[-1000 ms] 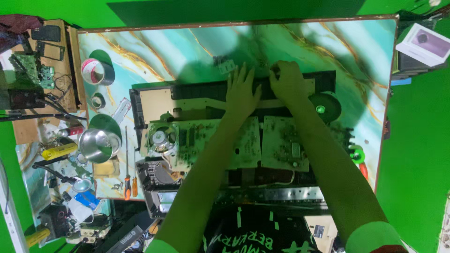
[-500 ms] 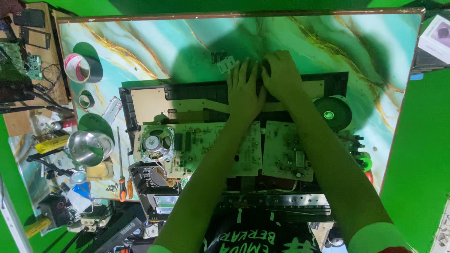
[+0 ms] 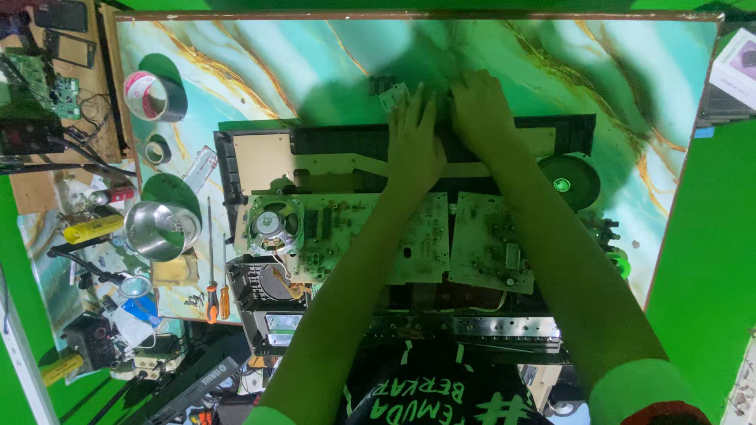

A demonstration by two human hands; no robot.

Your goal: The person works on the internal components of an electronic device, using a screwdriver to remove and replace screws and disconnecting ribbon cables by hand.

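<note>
An opened electronic device lies on the marbled table point(image 3: 315, 55): a black chassis point(image 3: 331, 142) with a tan board point(image 3: 264, 157), two pale circuit boards point(image 3: 370, 236) point(image 3: 492, 244) and a small round speaker point(image 3: 273, 224). My left hand point(image 3: 413, 142) rests flat on the far edge of the chassis, fingers stretched toward a small pale part point(image 3: 391, 96). My right hand point(image 3: 480, 114) lies beside it, palm down on the same edge. Whether either hand grips anything is hidden.
A tape roll point(image 3: 146, 94) and a smaller ring point(image 3: 157, 149) lie at the left. A metal bowl point(image 3: 157, 230), two screwdrivers point(image 3: 213, 291), a yellow tube point(image 3: 93, 229) and cluttered tools crowd the left edge. A black round disc point(image 3: 571, 182) sits right of the chassis.
Both hands have stayed together on the far edge of the chassis. The view has shifted, so the table appears further right and lower.
</note>
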